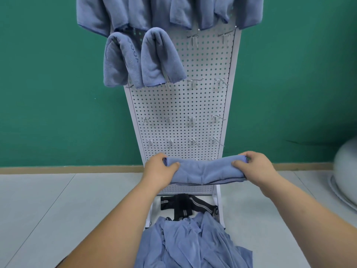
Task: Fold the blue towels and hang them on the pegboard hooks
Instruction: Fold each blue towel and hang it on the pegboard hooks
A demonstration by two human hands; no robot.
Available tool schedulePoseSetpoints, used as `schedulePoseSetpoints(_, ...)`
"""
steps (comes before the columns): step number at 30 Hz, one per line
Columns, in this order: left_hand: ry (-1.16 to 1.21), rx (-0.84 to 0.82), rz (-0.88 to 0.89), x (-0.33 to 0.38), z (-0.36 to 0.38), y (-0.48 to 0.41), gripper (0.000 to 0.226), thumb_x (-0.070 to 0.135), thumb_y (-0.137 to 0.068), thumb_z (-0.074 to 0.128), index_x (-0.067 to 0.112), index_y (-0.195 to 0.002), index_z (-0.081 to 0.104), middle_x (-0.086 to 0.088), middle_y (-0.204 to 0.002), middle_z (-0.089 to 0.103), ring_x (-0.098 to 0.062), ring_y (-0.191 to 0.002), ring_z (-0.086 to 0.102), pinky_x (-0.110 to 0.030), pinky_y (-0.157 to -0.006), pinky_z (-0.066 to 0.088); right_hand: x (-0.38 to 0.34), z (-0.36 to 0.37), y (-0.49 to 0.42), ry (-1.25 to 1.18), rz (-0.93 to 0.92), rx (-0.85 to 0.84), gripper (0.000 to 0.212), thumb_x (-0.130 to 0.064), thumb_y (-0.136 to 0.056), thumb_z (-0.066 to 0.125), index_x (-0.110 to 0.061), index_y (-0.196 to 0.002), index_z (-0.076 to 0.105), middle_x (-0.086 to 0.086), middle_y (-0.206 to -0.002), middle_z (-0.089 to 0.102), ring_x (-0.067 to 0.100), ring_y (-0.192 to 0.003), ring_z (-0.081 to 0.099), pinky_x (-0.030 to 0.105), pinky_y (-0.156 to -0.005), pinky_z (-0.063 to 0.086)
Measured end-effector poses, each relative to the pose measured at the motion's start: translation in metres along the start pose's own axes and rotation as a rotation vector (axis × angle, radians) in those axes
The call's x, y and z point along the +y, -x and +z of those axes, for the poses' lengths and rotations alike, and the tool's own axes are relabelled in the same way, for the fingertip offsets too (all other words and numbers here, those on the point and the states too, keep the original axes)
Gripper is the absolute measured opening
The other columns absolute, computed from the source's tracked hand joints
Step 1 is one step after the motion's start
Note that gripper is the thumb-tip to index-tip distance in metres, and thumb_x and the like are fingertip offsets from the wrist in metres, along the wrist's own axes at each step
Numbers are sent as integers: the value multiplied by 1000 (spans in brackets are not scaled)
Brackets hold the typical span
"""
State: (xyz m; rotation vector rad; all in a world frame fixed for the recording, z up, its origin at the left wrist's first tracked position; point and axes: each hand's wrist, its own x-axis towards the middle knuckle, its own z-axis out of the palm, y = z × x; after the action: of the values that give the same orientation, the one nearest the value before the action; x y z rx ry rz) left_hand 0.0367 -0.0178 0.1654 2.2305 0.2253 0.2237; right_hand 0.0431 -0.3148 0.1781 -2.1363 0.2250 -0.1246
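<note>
The left hand (160, 171) and right hand (257, 167) are gripping opposite ends of a folded blue towel (204, 174), thumbs on top and fingers curled under. They are holding it level in the air before the foot of the pegboard (179, 105). Two folded towels (154, 59) are hanging at eleven o'clock on the board, and an empty hook (192, 40) is waiting beside them at one o'clock. To hang it well, I judge, means holding the fold taut, centring its middle over that hook, then lowering so both halves drape evenly. More loose towels (193, 242) are lying on the floor (58, 209) at six o'clock.
</note>
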Motion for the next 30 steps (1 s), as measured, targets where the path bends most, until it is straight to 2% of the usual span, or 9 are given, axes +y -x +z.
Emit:
schedulePoseSetpoints(5,88,3,54,20,13,17,21,38,-93,74,25,-100,60,8,-90,63,-10,-77,57,-29,-67,45,-23,23,23,85,-147,108,9,-23,-90,70,-24,-97,63,-6,-84,68,12,-79,63,24,-60,42)
schedulePoseSetpoints(9,144,-140,93,29,21,32,38,28,-94,72,35,-129,60,17,-117,65,-3,-99,64,-24,-81,49,-34,46,47,-33,-180,19,21,-21,-91,72,-30,-102,57,-11,-94,69,8,-81,66,27,-63,50)
schedulePoseSetpoints(12,325,-200,45,36,28,39,30,25,-94,73,34,-120,61,18,-121,66,1,-103,67,-21,-86,51,-39,60,57,-204,-179,-32,24,-22,-91,76,-29,-105,58,-12,-104,70,8,-95,70,32,-81,56)
schedulePoseSetpoints(16,529,-107,-82,47,22,44,11,31,-96,72,24,-104,67,8,-108,69,-11,-100,65,-25,-81,47,-51,58,64,-409,-106,-36,17,-19,-97,71,-22,-111,63,-1,-105,74,15,-98,71,26,-80,57)
schedulePoseSetpoints(19,606,-109,-146,55,11,47,18,33,-98,69,25,-113,62,2,-112,68,-14,-103,63,-29,-83,46,-57,54,68,-487,-60,-126,25,-17,-100,64,-26,-123,63,8,-104,75,24,-103,72,40,-97,59)
schedulePoseSetpoints(22,623,-147,-114,67,1,46,28,30,-101,64,33,-129,58,6,-115,70,-11,-109,66,-29,-90,50,-70,51,71,-423,-117,-124,32,-18,-101,63,-32,-130,62,4,-100,71,17,-93,70,32,-87,58)
schedulePoseSetpoints(26,642,-141,-73,99,-16,42,16,25,-104,61,28,-119,59,2,-110,72,-12,-101,71,-27,-81,56,-98,46,70,-412,-207,-51,30,-31,-97,72,-39,-125,63,-15,-123,69,5,-107,70,36,-89,62)
schedulePoseSetpoints(28,653,-95,-44,115,-27,36,11,27,-103,62,27,-114,58,3,-110,71,-16,-106,71,-37,-92,58,-115,40,67,-381,-251,-4,31,-36,-93,76,-42,-119,62,-24,-121,69,0,-110,68,35,-88,62)
schedulePoseSetpoints(30,665,-70,5,134,-40,30,12,31,-101,63,27,-111,57,6,-112,70,-14,-107,70,-41,-96,57,-136,30,62,-345,-305,64,29,-35,-91,78,-42,-112,61,-26,-111,70,-6,-104,66,23,-80,57)
